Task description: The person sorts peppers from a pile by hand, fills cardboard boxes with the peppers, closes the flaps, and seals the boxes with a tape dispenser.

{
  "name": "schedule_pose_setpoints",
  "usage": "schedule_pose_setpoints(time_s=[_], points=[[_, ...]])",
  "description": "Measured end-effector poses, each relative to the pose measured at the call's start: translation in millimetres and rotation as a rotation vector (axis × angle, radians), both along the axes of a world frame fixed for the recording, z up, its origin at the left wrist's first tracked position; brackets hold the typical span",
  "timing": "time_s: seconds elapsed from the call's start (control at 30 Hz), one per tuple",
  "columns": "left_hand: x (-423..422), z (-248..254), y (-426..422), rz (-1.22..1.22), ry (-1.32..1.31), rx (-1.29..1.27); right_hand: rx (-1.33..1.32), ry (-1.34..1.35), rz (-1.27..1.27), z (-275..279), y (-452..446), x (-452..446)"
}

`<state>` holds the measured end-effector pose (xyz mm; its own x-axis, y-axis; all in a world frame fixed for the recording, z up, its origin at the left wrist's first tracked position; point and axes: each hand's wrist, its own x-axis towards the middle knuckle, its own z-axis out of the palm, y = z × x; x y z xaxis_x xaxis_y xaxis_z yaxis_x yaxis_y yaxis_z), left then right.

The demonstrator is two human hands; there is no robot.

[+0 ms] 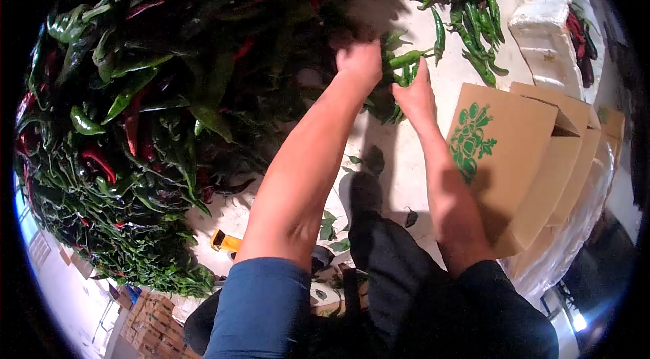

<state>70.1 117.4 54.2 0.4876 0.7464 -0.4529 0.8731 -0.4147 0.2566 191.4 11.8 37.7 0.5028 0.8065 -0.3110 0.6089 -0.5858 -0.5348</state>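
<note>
Standing right by a massive pepper heap (135, 95) at 9 o'clock, this person has both hands out at its edge, over the pale floor (403, 149). The bit that matters: one green pepper (407, 58) sits between them, long axis roughly half past 8 to half past 2, its right-hand end just beside the fingertips of the right hand (416, 96). So the right looks slightly nearer, from about 6 o'clock, with the left hand (362, 61) over at 9. Right thumb and finger seem spread around a little green cluster (405, 77), but can't tell if they're actually pinching anything. Left fingers are lost in shadow against the pile, so no clue there either. Loose green peppers (479, 20) lie at 2 o'clock, a printed carton (501, 136) at 4.
</note>
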Motion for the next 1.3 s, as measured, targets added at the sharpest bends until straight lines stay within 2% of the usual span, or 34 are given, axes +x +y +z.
schedule_pose_setpoints(time_s=[0.03,0.07,0.1,0.17,0.23,0.27,0.37,0.4,0.47,0.6,0.7,0.73,0.83,0.97,1.0,1.1,1.23,1.3], points=[[-0.2,-3.6,0.4,-0.058,-0.001,0.071,-0.025,0.018,-0.022,-0.1,-0.1,0.5],[4.6,-7.2,3.0,-0.051,0.020,-0.107,-0.053,0.034,-0.043,-0.1,-1.8,0.5],[6.9,-10.4,-2.4,-0.079,-0.005,-0.155,-0.082,0.049,-0.063,0.8,-2.7,1.8],[15.6,-8.1,-35.0,-0.087,-0.071,-0.043,0.065,0.115,-0.068,-13.0,-14.0,9.6],[22.8,1.5,-68.2,-0.143,-0.098,0.149,0.124,0.235,-0.258,-13.2,-26.0,4.7],[25.3,6.7,-78.0,-0.135,-0.108,0.014,0.171,0.273,-0.298,-14.5,-34.1,5.8],[28.6,-8.8,-120.7,0.001,-0.349,0.020,0.285,0.369,-0.398,-29.5,-66.0,9.9],[26.8,-6.9,-128.0,0.100,-0.521,-0.008,0.311,0.389,-0.415,-25.4,-68.7,8.3],[21.3,-4.7,-134.7,0.192,-0.698,-0.194,0.324,0.482,-0.446,-13.7,-75.5,6.3],[7.5,1.2,-133.8,0.374,-0.947,-0.425,0.300,0.454,-0.238,-19.1,-81.1,15.3],[-3.8,10.7,-125.8,0.492,-1.050,-0.457,0.245,0.280,-0.234,15.0,-61.2,-1.4],[-6.3,12.2,-123.7,0.524,-1.069,-0.427,0.140,0.085,-0.190,11.7,-57.0,-2.0],[-20.8,18.8,-117.2,0.533,-0.926,-0.364,-0.129,-0.185,-0.079,22.6,-44.0,-17.2],[-41.1,13.8,-113.1,0.524,-0.833,-0.287,-0.223,-0.363,-0.075,10.8,-24.1,-34.7],[-45.7,14.2,-114.5,0.520,-0.815,-0.160,-0.195,-0.327,-0.078,11.9,-17.4,-33.0],[-62.5,12.9,-114.8,0.646,-0.638,-0.059,-0.248,-0.266,-0.055,15.8,-4.2,-28.1],[-94.5,-6.5,-101.8,0.236,-0.364,0.224,-0.304,-0.278,0.084,19.0,5.1,-30.8],[-101.5,-15.4,-90.9,0.178,-0.284,0.322,-0.287,-0.277,0.129,14.8,4.5,-28.6]])
